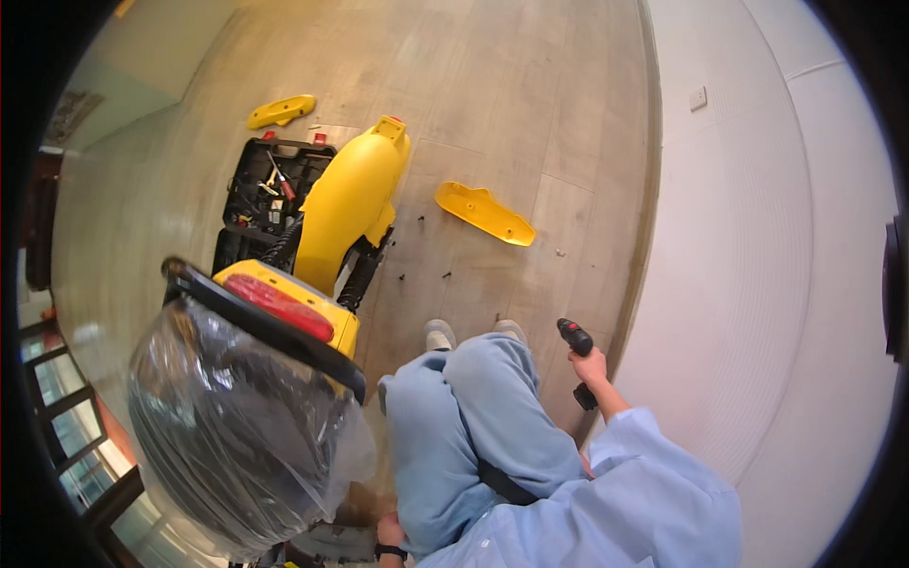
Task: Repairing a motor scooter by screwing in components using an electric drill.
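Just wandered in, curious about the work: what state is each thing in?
Power drill: held in right hand
Tool case: open, tools inside
Dark seat: covered in clear plastic
Near yellow panel: loose on the floor
Far yellow panel: also loose
Small dark pieces: scattered loose
Left hand: grip unclear

Bright light glints off plastic wrap [237, 417], and fisheye distortion curves the wall [729, 208] toward black corners
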A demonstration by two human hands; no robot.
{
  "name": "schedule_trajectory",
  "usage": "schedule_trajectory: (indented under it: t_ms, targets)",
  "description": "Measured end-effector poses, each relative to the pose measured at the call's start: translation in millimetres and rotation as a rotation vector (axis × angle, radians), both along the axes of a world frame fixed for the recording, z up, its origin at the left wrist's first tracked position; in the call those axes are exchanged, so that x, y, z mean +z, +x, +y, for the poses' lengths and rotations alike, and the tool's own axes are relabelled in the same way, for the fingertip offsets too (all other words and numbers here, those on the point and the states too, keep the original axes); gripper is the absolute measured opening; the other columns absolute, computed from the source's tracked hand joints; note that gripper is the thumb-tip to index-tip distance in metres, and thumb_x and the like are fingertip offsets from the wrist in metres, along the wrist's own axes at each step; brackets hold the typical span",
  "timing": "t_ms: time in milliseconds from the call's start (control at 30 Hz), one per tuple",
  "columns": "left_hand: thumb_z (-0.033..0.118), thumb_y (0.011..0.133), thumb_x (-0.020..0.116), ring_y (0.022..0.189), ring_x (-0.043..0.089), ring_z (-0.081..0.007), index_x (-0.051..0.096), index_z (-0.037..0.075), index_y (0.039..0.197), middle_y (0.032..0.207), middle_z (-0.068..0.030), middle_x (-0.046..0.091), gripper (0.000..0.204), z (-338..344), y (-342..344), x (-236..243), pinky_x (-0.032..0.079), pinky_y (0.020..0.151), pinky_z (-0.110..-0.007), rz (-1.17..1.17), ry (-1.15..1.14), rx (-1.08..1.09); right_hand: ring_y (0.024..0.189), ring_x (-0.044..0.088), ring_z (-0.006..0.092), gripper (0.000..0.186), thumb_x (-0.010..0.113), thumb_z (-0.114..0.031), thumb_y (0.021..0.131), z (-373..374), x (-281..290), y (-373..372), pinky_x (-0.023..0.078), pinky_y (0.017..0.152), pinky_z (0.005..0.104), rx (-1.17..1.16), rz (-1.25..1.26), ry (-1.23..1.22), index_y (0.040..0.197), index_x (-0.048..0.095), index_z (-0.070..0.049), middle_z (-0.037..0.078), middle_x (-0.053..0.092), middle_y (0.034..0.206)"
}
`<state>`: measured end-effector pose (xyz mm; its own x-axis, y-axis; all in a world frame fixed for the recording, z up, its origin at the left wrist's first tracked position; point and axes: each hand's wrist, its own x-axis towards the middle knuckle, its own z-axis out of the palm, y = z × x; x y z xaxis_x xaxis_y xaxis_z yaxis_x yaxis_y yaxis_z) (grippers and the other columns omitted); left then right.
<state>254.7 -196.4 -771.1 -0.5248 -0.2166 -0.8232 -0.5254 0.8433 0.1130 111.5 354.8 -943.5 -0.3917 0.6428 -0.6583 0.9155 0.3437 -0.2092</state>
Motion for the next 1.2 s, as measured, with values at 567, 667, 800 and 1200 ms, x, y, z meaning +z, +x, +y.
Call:
schedule_trajectory:
  t_ms: [567,667,800,1200]
  targets:
    - [0.042,0.087,0.062,0.101,0.065,-0.0379,0.069,-0.001,0.105,0.11,-0.0203,0.068,0.047,58,-14,249,0.052,0.087,-0.044,-0.303,0.286,0.268,0.065,0.066,0.0249,0.022,0.069,-0.014,0.069,101,426,-129,0.052,0.059,0.0399,0.358,-0.448,-0.12,0.088,0.069,-0.002,0.012,0.067,0.07]
    - [0.047,0.085,0.063,0.115,0.059,-0.0362,0.066,0.0,0.119,0.124,-0.0223,0.063,0.058,99,-46,275,0.044,0.099,-0.042,-0.462,0.215,0.509,0.041,0.048,0.0173,0.01,0.066,-0.01,0.068,113,475,-181,0.036,0.04,0.0341,0.218,-0.288,-0.272,0.074,0.058,-0.009,0.002,0.046,0.052]
    - [0.042,0.087,0.057,0.096,0.066,-0.0335,0.069,0.001,0.107,0.106,-0.02,0.07,0.047,138,-133,321,0.049,0.085,-0.044,-0.501,0.289,0.47,0.04,0.046,0.0176,0.009,0.065,-0.009,0.067,152,499,-252,0.036,0.039,0.0345,0.239,-0.12,-0.276,0.074,0.059,-0.009,0.001,0.045,0.052]
    - [0.042,0.087,0.057,0.092,0.066,-0.0332,0.07,0.001,0.105,0.102,-0.0204,0.07,0.046,373,-302,396,0.05,0.082,-0.044,-0.375,0.306,0.719,0.059,0.067,0.0255,0.03,0.07,-0.031,0.071,339,455,-569,0.05,0.057,0.0391,0.722,-0.452,0.102,0.078,0.072,-0.001,0.015,0.068,0.066]
